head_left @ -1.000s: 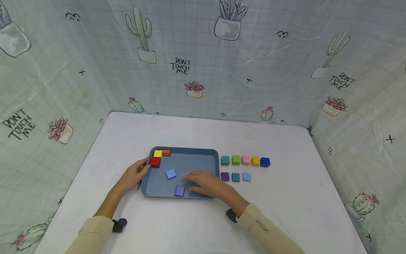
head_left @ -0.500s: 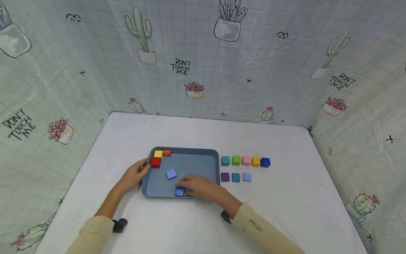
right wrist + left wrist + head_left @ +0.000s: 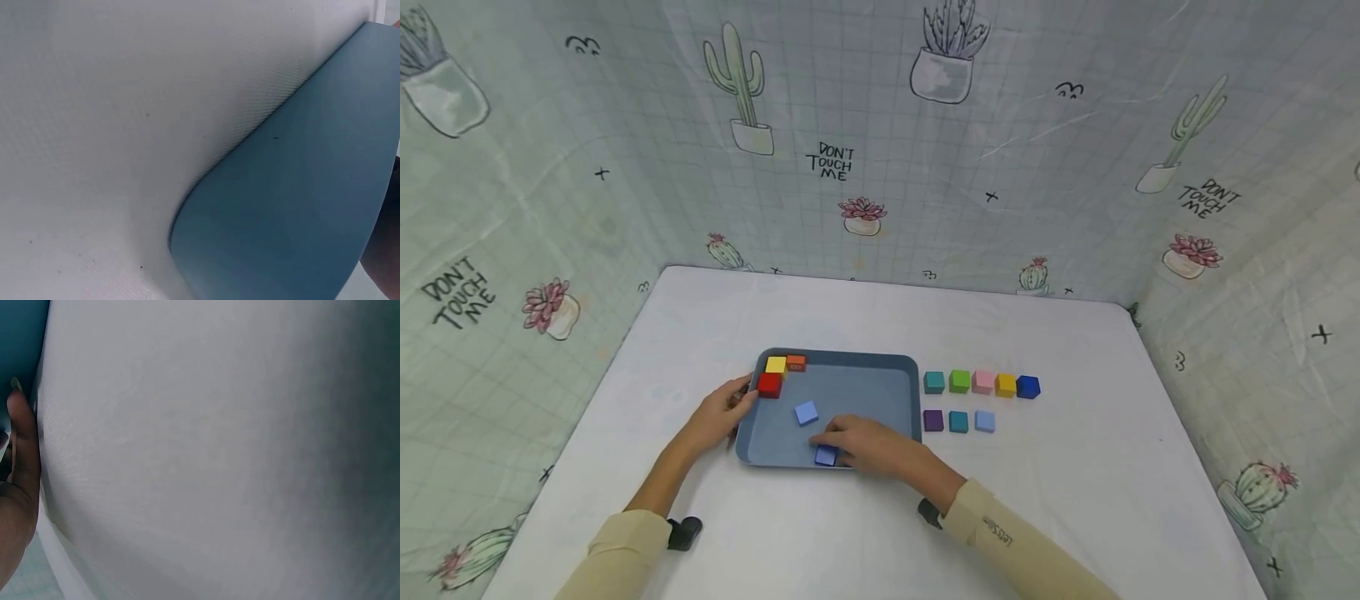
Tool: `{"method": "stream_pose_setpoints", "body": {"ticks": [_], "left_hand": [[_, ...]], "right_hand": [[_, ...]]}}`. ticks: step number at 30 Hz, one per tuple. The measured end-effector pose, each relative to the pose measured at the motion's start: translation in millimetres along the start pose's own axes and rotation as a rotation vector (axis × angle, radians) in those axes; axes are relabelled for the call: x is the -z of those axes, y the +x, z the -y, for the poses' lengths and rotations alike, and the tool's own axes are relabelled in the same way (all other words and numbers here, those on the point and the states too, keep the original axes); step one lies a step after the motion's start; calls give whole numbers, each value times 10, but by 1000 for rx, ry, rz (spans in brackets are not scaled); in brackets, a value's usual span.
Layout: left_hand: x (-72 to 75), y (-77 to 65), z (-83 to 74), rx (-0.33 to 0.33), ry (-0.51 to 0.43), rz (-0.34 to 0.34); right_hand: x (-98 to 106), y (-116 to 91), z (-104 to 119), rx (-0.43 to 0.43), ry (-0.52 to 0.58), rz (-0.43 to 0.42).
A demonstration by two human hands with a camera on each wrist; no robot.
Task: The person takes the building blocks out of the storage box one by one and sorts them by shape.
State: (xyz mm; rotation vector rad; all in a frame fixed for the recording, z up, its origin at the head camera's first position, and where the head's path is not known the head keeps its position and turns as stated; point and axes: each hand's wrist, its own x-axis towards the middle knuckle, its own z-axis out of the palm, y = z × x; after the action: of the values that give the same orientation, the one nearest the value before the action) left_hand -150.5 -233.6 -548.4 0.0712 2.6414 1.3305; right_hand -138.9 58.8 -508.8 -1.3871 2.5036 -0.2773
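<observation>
A blue-grey tray (image 3: 857, 408) lies on the white table. My left hand (image 3: 715, 417) holds its left rim in the head view; in the left wrist view that hand (image 3: 22, 462) shows at the tray's edge. Over the tray's front part, my right hand (image 3: 872, 446) has thumb and index finger around a blue block (image 3: 826, 455), pinching it. Behind it lies a tilted light-blue block (image 3: 807, 413). Red (image 3: 769, 385), yellow (image 3: 776, 367) and orange (image 3: 796, 363) blocks sit together in the back left corner. The right wrist view shows mostly the tray's outer wall (image 3: 281, 181).
Right of the tray, a back row of blocks runs from teal (image 3: 934, 382) through green, pink and yellow to dark blue (image 3: 1028, 387). A front row holds purple (image 3: 933, 420), teal (image 3: 958, 422) and light-blue (image 3: 985, 421) blocks. Cactus-print cloth surrounds the table.
My right hand has moved left and toward the tray's front, and its fingers have come around the blue block. The left hand keeps its place on the tray rim.
</observation>
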Motion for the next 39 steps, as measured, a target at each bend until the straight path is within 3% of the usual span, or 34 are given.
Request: {"method": "stream_pose_setpoints", "body": {"ticks": [15,29,39], "left_hand": [[7,-8,-3,15,-2,6],[-9,-28,-13,-2,-4,-1],[-34,-24,15,-15,3,-8]], "right_hand": [[2,0,4,-3,15,-6],[-48,-17,-41,-57,83,-20],[-82,-45,-106,-75,56,-23]]}}
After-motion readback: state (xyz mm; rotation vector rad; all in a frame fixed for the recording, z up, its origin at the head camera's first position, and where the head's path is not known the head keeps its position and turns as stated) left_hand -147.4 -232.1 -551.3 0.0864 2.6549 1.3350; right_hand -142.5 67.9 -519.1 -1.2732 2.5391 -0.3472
